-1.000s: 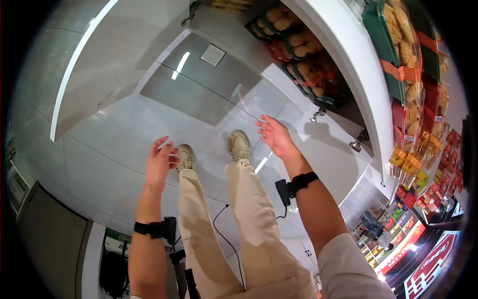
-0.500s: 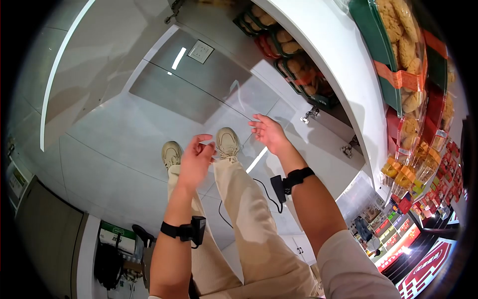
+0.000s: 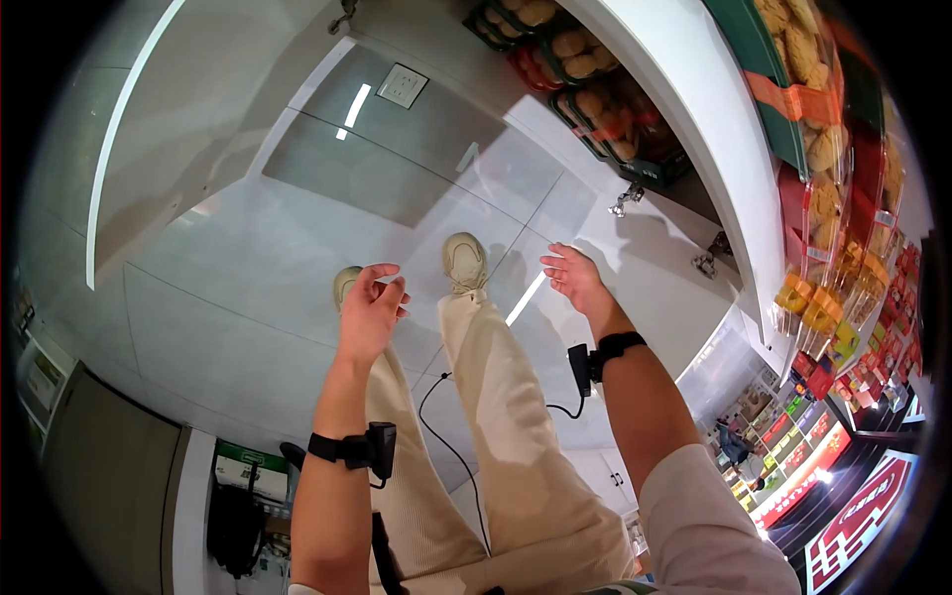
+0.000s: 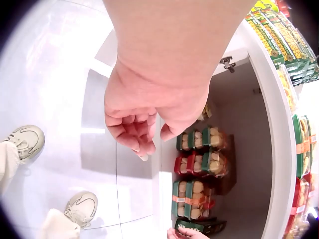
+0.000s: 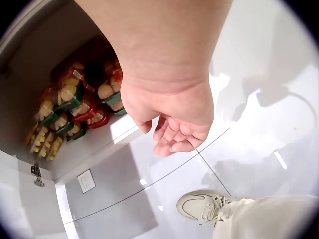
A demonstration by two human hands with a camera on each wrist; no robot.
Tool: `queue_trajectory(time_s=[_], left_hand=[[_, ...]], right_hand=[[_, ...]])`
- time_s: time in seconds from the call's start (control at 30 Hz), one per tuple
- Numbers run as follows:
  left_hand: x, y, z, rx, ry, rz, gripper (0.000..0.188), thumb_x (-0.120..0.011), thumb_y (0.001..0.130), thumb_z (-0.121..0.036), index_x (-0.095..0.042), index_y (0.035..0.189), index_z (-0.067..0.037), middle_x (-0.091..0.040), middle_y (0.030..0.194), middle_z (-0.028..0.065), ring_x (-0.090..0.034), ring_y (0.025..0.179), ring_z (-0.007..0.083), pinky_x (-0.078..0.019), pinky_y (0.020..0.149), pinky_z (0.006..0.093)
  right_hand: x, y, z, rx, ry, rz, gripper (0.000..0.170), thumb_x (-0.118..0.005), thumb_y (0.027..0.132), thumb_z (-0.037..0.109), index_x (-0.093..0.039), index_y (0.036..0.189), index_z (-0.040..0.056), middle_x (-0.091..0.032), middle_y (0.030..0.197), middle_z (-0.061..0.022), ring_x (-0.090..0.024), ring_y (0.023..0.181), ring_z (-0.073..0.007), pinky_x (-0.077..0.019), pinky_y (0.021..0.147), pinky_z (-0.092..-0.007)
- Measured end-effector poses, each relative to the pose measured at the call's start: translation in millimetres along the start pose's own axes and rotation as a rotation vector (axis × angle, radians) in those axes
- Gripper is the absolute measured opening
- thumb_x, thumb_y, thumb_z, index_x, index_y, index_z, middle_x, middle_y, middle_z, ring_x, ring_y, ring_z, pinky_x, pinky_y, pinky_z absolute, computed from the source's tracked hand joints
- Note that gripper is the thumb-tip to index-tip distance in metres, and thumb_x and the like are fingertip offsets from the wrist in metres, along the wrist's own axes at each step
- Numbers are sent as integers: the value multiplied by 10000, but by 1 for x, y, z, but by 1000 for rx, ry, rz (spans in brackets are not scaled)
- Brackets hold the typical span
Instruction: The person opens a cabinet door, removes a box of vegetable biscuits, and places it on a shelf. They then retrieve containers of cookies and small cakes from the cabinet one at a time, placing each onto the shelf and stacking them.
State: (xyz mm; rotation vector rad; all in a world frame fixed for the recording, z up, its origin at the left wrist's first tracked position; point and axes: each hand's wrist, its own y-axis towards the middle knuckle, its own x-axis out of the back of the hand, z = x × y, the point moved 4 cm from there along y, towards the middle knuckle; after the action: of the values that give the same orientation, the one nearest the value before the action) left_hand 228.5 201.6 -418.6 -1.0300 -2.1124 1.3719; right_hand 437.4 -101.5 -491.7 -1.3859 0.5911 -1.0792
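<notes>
The left hand (image 3: 372, 312) and right hand (image 3: 578, 282) are holding nothing; the fingers are hanging loosely bent. Cookie packs (image 4: 197, 189) are standing in the open cabinet (image 4: 251, 149), beyond the fingers. Stowing is apparently partly done; the remainder cannot be determined. Pack labels (image 5: 77, 74) and the sign (image 3: 861, 508), right of the fingers, are showing illegibly.

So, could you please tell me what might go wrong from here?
Clear plastic cookie packs with green and red trays sit close together in the white cabinet, so if the bare left hand or bare right hand pulls one, others might topple. The thin black cable showing between the legs of the beige trousers could snag during a step.
</notes>
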Motion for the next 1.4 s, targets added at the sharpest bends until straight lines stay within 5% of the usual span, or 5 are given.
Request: queue_trajectory(time_s=[0.2,0.37,0.63,1.4], left_hand=[[38,-5,48,-84,-89,27,267,-583,938,-128,-556,1174,-5,-613,810,53,-598,738,113,-498,641,270],[77,-44,41,-103,87,-68,212,-588,928,-112,-577,1111,-7,-647,787,81,-616,686,125,-515,612,276],[117,-88,30,-147,168,-224,248,-599,884,-141,-603,1098,-15,-678,774,88,-649,664,153,-525,621,294],[43,-91,51,-155,288,-65,286,-620,895,-171,-592,1146,-36,-686,821,83,-671,761,191,-526,690,324]], right_hand=[[-50,-2,-37,46,67,137,336,-627,897,336,-585,1155,125,-681,949,-74,-607,735,-142,-469,592,-267],[-41,-48,-25,105,-24,84,422,-639,889,392,-587,1197,107,-679,1057,-89,-622,878,-196,-506,770,-342],[38,-89,7,138,16,-59,404,-599,915,351,-570,1220,87,-668,1079,-112,-624,888,-215,-523,760,-350],[90,-107,-12,61,180,-18,405,-571,957,293,-514,1270,43,-640,1125,-172,-644,967,-299,-565,826,-410]])
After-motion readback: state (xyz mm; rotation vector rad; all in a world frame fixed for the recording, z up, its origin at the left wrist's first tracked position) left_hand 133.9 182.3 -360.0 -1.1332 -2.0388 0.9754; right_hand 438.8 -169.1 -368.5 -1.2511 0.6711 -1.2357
